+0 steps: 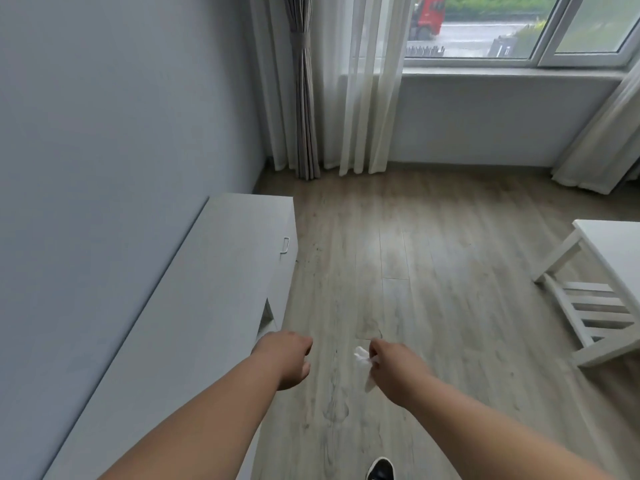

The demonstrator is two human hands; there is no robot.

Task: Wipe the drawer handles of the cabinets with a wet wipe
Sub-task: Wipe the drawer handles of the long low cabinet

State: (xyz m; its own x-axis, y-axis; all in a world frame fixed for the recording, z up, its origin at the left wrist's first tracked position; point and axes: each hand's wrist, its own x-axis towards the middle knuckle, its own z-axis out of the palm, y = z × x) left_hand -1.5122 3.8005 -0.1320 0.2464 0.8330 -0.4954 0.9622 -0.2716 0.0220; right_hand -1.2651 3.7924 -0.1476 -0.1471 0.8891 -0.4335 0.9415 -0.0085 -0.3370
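Note:
A long low white cabinet [194,306] runs along the left wall. One small metal drawer handle [285,245] shows on its front near the far end; the rest of the front is seen edge-on. My left hand [289,358] hovers by the cabinet's front edge, fingers curled under, nothing visible in it. My right hand [394,367] is over the floor to the right, pinched on a crumpled white wet wipe [363,358] that hangs below the fingers.
Wood-look floor [433,271] stretches ahead to the window wall. Curtains [332,98] hang at the back left and far right. A white table [609,265] with slatted lower frame stands at the right. My dark shoe [380,469] shows at the bottom.

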